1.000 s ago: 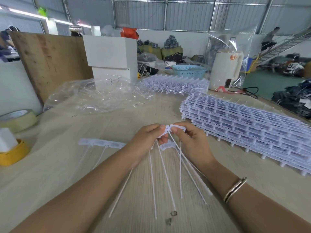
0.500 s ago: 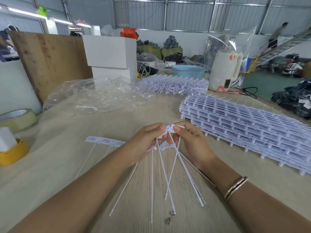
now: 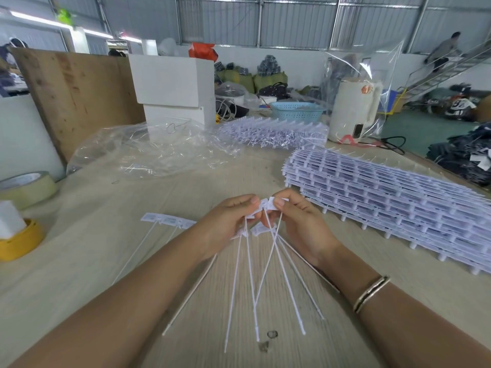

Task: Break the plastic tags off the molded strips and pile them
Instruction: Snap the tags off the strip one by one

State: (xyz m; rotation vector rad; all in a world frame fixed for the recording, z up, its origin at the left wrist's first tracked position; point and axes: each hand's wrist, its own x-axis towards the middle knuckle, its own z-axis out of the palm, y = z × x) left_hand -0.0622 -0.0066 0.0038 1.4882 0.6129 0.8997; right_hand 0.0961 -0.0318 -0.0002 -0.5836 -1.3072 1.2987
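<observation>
Both hands meet over the middle of the table. My left hand point(image 3: 228, 224) and my right hand point(image 3: 300, 224) pinch the white heads of a short strip of plastic tags point(image 3: 267, 205) between thumbs and fingertips. Several long thin white tails point(image 3: 265, 282) hang from the heads and fan out toward me, crossing one another. A few broken-off tags point(image 3: 164, 220) lie flat on the table left of my left hand. A thick stack of molded strips point(image 3: 393, 200) lies to the right.
A second pile of strips point(image 3: 271, 131) sits further back, beside a crumpled clear plastic bag point(image 3: 159, 152). Tape rolls point(image 3: 26, 187) and a yellow roll point(image 3: 21, 240) line the left edge. A white box, blue basket point(image 3: 297, 111) and white kettle point(image 3: 353, 110) stand behind.
The hanging tails have swung inward and crossed each other as my hands bend the strip head. The hands stay together in the same spot.
</observation>
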